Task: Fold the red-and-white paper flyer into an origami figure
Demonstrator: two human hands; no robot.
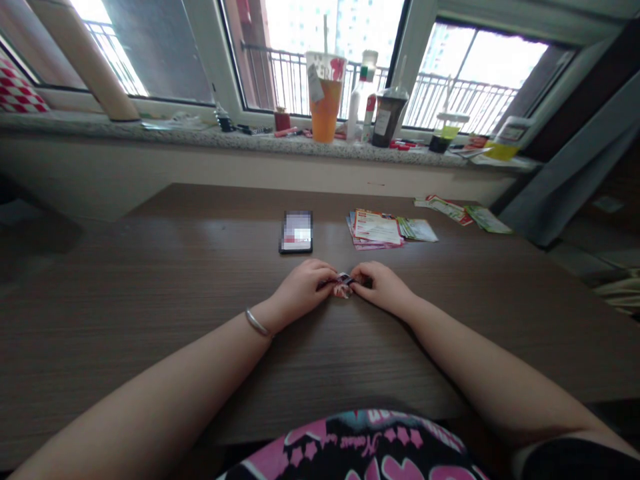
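Observation:
A small crumpled piece of printed paper or wrapper [343, 289], reddish and white with a dark part on top, is pinched between both hands just above the brown table [210, 380]. My left hand [307, 287] has its thumb and fingers closed on the left side of it. On its right side, my right hand [379, 283] grips it the same way. The fingers partly cover the piece, so its exact kind is unclear. A phone [297, 232] lies beyond my left hand. Past my right hand sits a stack of printed leaflets [377, 228].
More leaflets [490, 219] lie at the table's far right. The window sill [200, 135] carries a tall cup of orange drink [325, 107], a dark cup [387, 119], a white bottle [356, 110], a yellow bottle [505, 141] and small items. A cardboard tube [85, 60] leans at left.

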